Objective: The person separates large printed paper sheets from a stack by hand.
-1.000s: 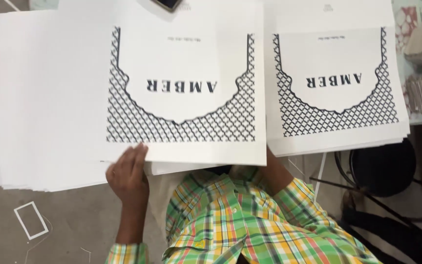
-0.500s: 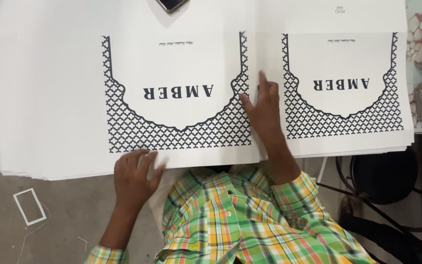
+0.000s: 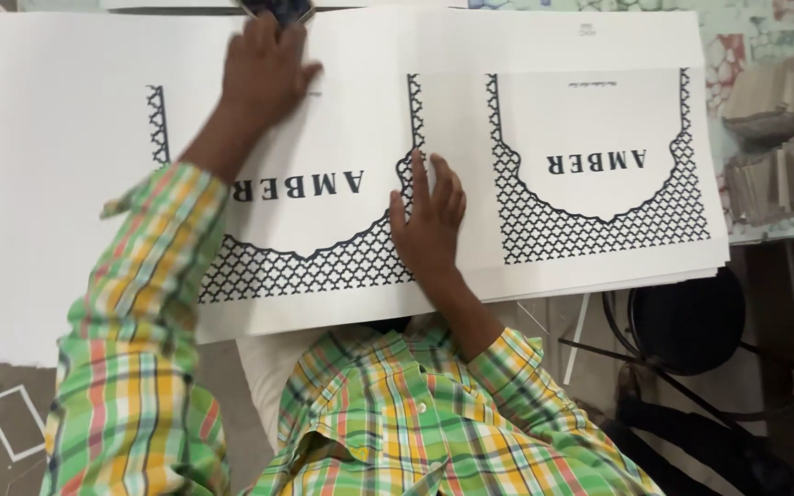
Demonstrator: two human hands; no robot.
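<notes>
A: While the left hand (image 3: 264,69) reaches to the far edge of the printed sheet (image 3: 323,138), where does the right one sit?

B: The right hand (image 3: 429,220) lies flat on the same sheet, near its right edge, fingers spread and pointing away from the person. It pinches nothing; the palm just presses the paper down.

A: And the left, is it gripping anything?

B: Its fingers are spread and laid over the sheet's far part, touching the paper. A dark object (image 3: 277,9) sits just beyond the fingertips at the top of the view; whether the hand touches it I cannot tell.

A: Where is the sheet itself?

B: It is a large white sheet with a black lattice border and an arched blank panel, lying on top of a wide stack of white sheets (image 3: 39,184) that spreads to the left across the bench. Its near edge hangs close to the person's chest.

A: Anything beside it?

B: To the right lies a second stack (image 3: 599,165) with the same lattice print on top, just beside the first and overlapped by it. Farther right, folded grey cardboard pieces (image 3: 778,138) stand at the bench edge. Below them, on the floor, is a dark round stool (image 3: 686,321). The checked shirt sleeve (image 3: 140,321) fills the near left
</notes>
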